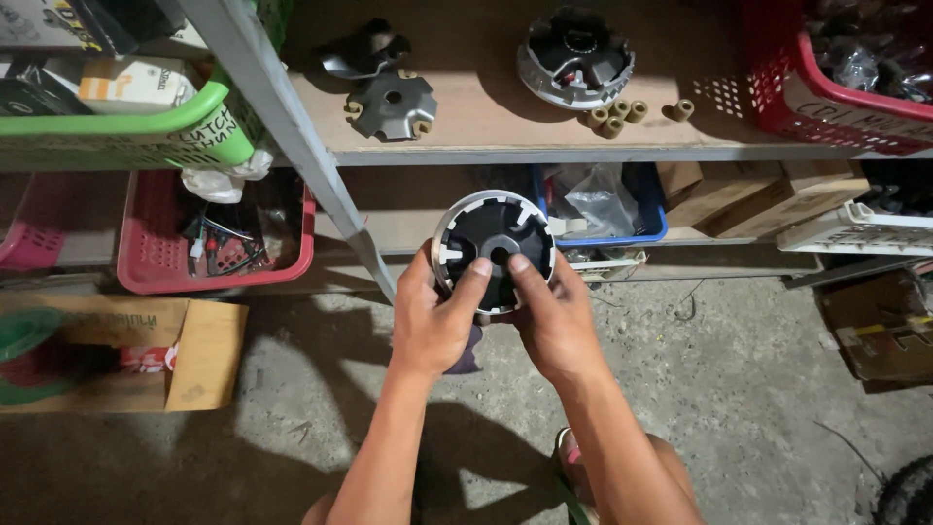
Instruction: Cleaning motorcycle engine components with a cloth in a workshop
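Below the shelf (505,146), both hands clamp the drum (493,248): left hand (434,316) on its left rim, right hand (552,316) right, open face toward camera.

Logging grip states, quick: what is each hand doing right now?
Left hand: closed on the round dark metal part.
Right hand: closed on the same part.

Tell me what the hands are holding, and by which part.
Both hands, left hand and right hand, hold a round variator pulley by its lower rim.
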